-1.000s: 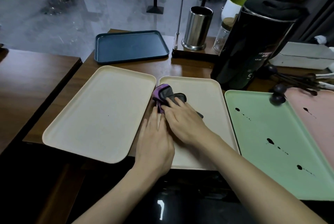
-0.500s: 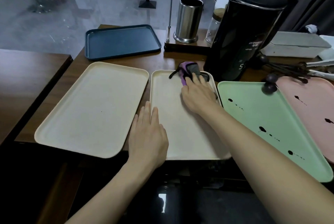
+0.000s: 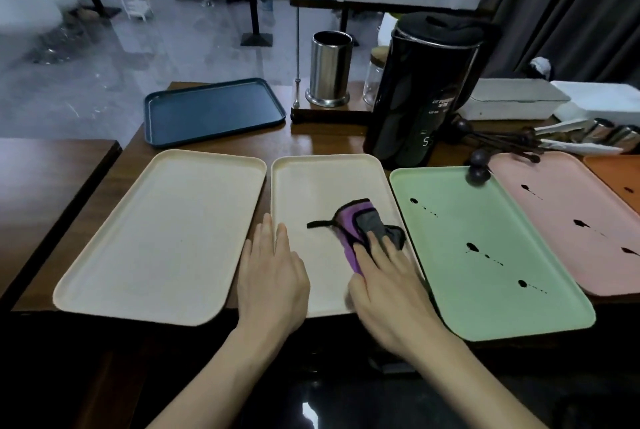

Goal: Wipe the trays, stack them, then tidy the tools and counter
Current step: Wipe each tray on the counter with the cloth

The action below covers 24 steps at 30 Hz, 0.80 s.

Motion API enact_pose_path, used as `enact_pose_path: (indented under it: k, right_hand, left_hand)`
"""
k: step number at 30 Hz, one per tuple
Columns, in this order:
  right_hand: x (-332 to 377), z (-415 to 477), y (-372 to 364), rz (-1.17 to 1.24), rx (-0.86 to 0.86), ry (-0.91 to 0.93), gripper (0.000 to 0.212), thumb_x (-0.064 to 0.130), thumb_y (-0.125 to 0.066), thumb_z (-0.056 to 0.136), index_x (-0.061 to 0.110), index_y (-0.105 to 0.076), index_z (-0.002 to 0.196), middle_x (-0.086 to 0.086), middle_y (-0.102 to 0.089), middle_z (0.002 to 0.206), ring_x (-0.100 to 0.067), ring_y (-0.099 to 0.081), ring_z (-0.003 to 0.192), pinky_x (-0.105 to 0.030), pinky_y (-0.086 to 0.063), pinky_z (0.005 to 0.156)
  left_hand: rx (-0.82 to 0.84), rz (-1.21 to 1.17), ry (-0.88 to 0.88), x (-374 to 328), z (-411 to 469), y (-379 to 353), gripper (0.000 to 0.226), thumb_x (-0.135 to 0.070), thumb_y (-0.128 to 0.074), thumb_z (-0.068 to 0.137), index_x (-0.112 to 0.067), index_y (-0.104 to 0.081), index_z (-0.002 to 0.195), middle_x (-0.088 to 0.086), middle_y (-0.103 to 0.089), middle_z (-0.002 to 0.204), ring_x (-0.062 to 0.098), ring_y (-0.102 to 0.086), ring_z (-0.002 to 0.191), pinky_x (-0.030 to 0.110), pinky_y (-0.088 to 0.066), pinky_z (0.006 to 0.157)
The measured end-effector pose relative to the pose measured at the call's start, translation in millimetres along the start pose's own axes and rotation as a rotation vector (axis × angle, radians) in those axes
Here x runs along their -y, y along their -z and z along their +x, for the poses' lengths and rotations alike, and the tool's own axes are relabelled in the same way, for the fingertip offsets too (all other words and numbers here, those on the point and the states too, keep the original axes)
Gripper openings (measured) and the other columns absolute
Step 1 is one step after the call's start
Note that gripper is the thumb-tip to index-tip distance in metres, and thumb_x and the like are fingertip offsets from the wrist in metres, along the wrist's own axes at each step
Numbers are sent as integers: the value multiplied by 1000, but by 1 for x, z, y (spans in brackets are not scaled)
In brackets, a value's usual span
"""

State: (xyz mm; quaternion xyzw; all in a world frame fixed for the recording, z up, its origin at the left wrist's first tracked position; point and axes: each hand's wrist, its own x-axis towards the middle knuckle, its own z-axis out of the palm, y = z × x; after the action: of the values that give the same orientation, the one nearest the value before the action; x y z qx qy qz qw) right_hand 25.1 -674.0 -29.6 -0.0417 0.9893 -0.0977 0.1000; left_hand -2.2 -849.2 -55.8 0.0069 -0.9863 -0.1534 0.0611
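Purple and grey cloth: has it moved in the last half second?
Yes. The purple and grey cloth slid from the middle cream tray's far right corner, by the black jug, toward its near edge.

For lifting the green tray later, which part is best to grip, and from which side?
Grip the green tray by its near short rim, coming from the person's side: that end juts past the counter edge, so fingers should slide under it. Avoid the far rim: a dark ball-ended tool lies over it.
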Motion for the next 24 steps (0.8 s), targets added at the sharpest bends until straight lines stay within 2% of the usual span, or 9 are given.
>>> enact_pose_path:
  k: [6,8,10,12,14,17,19,21,24]
  right_hand:
    - [25,-9,0,17,41,124,91,48,4,76,19,-17,160,-8,-5,169,-25,1,155,-43,-2,126]
    - [36,0,1,71,85,179,80,46,-2,85,20,-18,159,-7,-4,169,-26,2,155,-45,-2,125]
    - [40,10,13,166,158,175,62,36,-17,99,21,-18,159,-7,-3,169,-26,3,155,-45,-3,125]
    - [31,16,29,345,231,165,55,26,-27,105,23,-23,159,-4,-6,169,-22,0,156,-40,-4,125]
    - [14,17,39,470,192,167,49,28,-36,104,31,-40,153,2,-19,167,-15,-15,154,-33,-13,124]
    - [-3,20,43,449,21,189,39,29,-49,98,40,-63,132,11,-55,146,-14,-50,135,-30,-39,110]
    - [-3,28,45,451,-52,177,35,29,-55,94,39,-68,124,14,-69,125,-16,-61,118,-29,-47,97]
    - [2,37,47,458,-110,169,31,34,-61,92,37,-67,122,11,-72,114,-19,-64,108,-30,-48,88]
    - [11,54,48,438,-104,184,38,50,-69,84,35,-62,119,8,-71,111,-22,-63,102,-31,-41,76]
  left_hand:
    - [16,8,-34,1,1,-1,76,-33,-8,90,-1,-46,148,22,-32,162,29,-31,151,49,-29,119]
    - [38,14,-54,4,3,-3,78,-33,-4,89,-2,-43,149,21,-32,162,27,-23,154,49,-27,119]
    - [58,-32,-50,4,2,0,76,-32,-4,90,-3,-40,150,19,-31,163,27,-19,155,48,-24,120]
    - [48,-136,-7,2,1,8,63,-31,-16,99,-7,-37,153,19,-24,165,27,-19,155,43,-21,122]
    - [3,-219,-29,1,0,15,51,-27,-35,104,-13,-37,153,13,-26,165,25,-24,153,38,-26,120]
    - [-19,-270,-82,2,0,24,48,-26,-45,104,-23,-43,151,1,-48,151,22,-36,145,36,-37,111]
    - [-23,-282,-80,2,2,28,41,-26,-50,101,-29,-52,142,-2,-63,127,21,-49,130,36,-45,94]
    - [-34,-308,-101,-1,4,31,38,-25,-55,98,-34,-59,135,-5,-66,110,19,-55,114,33,-45,80]
    - [-53,-371,-103,-8,13,34,37,-21,-60,96,-35,-67,130,-6,-69,112,15,-58,113,27,-41,83]
